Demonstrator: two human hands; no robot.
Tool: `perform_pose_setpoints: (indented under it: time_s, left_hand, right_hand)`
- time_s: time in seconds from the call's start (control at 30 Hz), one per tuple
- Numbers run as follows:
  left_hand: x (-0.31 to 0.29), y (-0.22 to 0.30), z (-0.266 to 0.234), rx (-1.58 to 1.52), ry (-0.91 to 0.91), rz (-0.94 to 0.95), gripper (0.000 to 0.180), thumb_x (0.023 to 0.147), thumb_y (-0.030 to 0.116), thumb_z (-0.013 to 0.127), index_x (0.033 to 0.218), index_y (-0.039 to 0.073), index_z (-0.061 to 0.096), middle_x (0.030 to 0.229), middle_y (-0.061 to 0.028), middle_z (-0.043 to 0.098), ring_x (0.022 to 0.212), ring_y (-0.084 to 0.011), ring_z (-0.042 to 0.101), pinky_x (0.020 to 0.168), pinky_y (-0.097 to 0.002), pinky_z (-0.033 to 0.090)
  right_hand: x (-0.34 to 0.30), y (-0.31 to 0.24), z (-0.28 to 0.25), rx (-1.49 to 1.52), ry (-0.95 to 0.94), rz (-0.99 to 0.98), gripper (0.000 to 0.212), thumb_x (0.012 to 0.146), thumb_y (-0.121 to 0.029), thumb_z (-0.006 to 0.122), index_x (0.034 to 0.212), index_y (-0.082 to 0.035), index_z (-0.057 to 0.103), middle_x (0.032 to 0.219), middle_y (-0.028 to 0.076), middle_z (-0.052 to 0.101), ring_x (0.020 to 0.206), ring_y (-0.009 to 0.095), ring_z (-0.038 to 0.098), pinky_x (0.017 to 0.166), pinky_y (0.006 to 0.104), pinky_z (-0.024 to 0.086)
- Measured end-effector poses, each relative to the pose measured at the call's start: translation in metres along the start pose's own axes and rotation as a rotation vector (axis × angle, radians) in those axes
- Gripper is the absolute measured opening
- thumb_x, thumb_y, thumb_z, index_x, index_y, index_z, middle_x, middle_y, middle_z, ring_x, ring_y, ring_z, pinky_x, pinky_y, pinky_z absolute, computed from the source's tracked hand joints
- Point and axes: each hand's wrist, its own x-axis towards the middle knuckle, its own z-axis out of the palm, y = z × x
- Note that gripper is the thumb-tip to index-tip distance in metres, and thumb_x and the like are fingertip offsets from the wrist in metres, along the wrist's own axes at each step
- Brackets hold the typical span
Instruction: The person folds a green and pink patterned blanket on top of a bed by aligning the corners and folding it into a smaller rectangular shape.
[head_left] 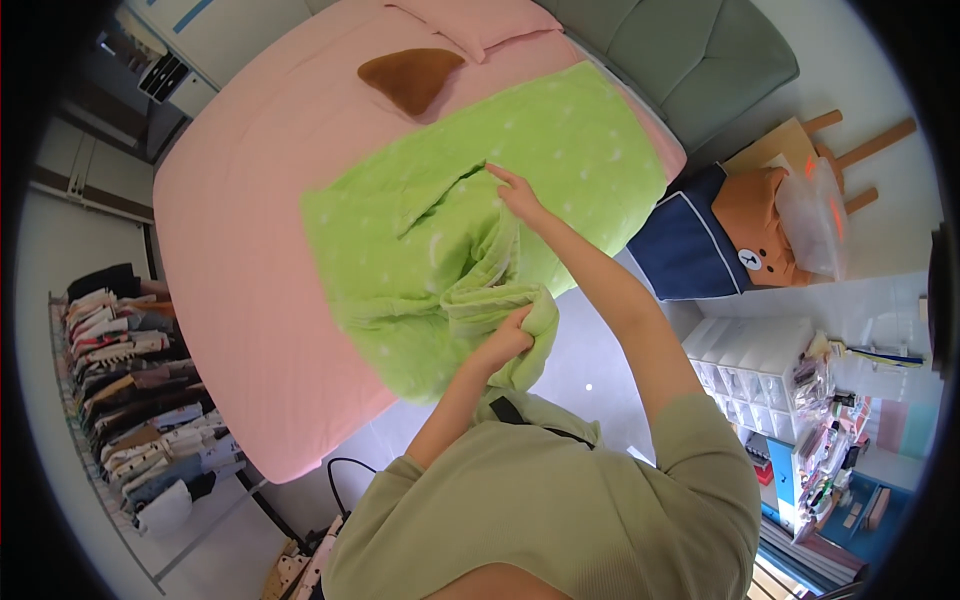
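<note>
A light green duvet cover (pixel 560 130) with pale moon and star marks lies spread over the near right part of the bed. Its near side is bunched up in front of my body. My left hand (pixel 507 340) is closed around a thick gathered fold, which hangs off the bed's edge. Farther out, my right hand (pixel 517 195) pinches the lip of a dark slit in the cloth with its fingertips. Part of the left hand's fingers is hidden by the fold. What lies inside the slit cannot be seen.
The bed (pixel 240 300) has a pink sheet, a brown cushion (pixel 412 80), a pink pillow (pixel 485 22) and a grey-green headboard (pixel 690 65). A clothes rack (pixel 140 390) stands left. At right are a bear-shaped item (pixel 750 225), white drawers (pixel 750 365) and a cluttered blue shelf (pixel 785 480).
</note>
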Motion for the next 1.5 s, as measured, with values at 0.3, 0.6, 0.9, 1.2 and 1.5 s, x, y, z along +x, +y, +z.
perform_pose_setpoints:
  time_s: [0.3, 0.6, 0.9, 1.2, 1.5]
  left_hand:
    - [0.087, 0.049, 0.019, 0.188, -0.052, -0.024, 0.063, 0.058, -0.008, 0.038, 0.119, 0.005, 0.048, 0.096, -0.0044, 0.054, 0.085, -0.0156, 0.051, 0.068, -0.0240, 0.042]
    - [0.203, 0.071, 0.088, 0.134, 0.084, 0.002, 0.070, 0.054, -0.008, 0.040, 0.122, 0.006, 0.045, 0.097, -0.0052, 0.054, 0.087, -0.0173, 0.052, 0.071, -0.0275, 0.044]
    - [0.315, 0.083, 0.218, 0.076, 0.187, 0.192, 0.060, 0.053, -0.008, 0.035, 0.110, 0.002, 0.050, 0.096, -0.0060, 0.054, 0.094, -0.0176, 0.050, 0.082, -0.0263, 0.039]
    - [0.311, 0.065, 0.252, 0.037, 0.367, 0.229, 0.056, 0.060, -0.008, 0.036, 0.114, -0.001, 0.048, 0.101, -0.0123, 0.056, 0.099, -0.0207, 0.049, 0.087, -0.0271, 0.037]
    - [0.289, 0.021, 0.309, -0.306, 0.593, 0.250, 0.071, 0.070, 0.012, 0.057, 0.134, 0.002, 0.029, 0.122, -0.0095, 0.046, 0.108, -0.0177, 0.045, 0.090, -0.0265, 0.035]
  right_hand:
    - [0.041, -0.040, -0.063, 0.102, -0.134, -0.042, 0.053, 0.075, 0.002, 0.036, 0.126, -0.005, 0.046, 0.130, 0.010, 0.045, 0.120, 0.018, 0.040, 0.100, 0.0269, 0.029]
    - [0.103, -0.026, -0.169, 0.129, -0.256, -0.124, 0.054, 0.073, 0.001, 0.036, 0.124, -0.006, 0.049, 0.126, 0.008, 0.049, 0.112, 0.014, 0.046, 0.093, 0.0237, 0.034]
    - [0.142, -0.007, -0.330, 0.337, -0.209, 0.181, 0.054, 0.071, 0.002, 0.038, 0.123, -0.010, 0.051, 0.113, 0.009, 0.056, 0.094, 0.016, 0.055, 0.081, 0.0260, 0.044]
    - [0.139, 0.017, -0.370, 0.525, -0.107, 0.312, 0.055, 0.073, 0.002, 0.037, 0.125, -0.010, 0.049, 0.108, 0.012, 0.056, 0.085, 0.019, 0.057, 0.071, 0.0273, 0.047]
    - [0.106, 0.009, -0.377, 0.530, -0.108, 0.293, 0.057, 0.072, 0.003, 0.038, 0.126, -0.010, 0.047, 0.111, 0.015, 0.054, 0.088, 0.022, 0.056, 0.075, 0.0301, 0.047]
